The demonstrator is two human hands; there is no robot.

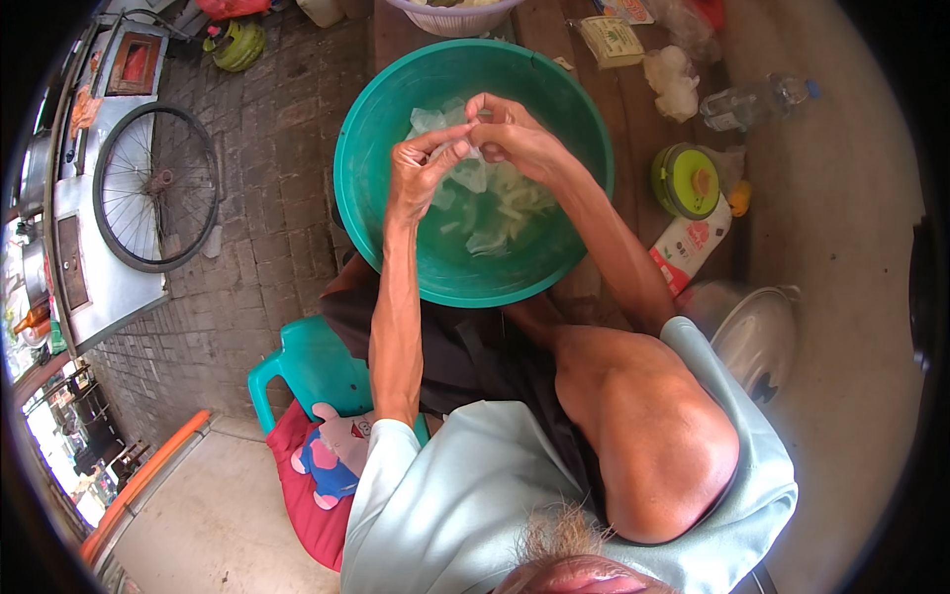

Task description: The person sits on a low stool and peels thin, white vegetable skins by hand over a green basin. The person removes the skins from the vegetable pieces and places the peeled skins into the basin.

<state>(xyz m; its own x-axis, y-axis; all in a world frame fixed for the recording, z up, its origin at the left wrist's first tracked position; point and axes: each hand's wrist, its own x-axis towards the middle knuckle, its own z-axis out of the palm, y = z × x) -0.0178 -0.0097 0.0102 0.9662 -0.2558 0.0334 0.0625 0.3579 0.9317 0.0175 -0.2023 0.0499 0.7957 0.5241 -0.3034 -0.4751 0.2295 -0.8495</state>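
Over a large green plastic basin, both of my hands meet with fingertips close together. A thin, whitish translucent piece hangs beneath the fingers. My left hand pinches it from the left, thumb and index finger stretched towards the other hand. From the right, my right hand grips the same piece, its fingers bent. More translucent whitish pieces lie in the basin, some behind the hands. Pale strips rest lower in it; what they are made of I cannot tell.
Beyond the basin stands a pale plastic basket with whitish contents. To the right are a plastic bottle, a green-lidded container, a printed packet and a metal pot. A green plastic chair and wheeled cart stand left.
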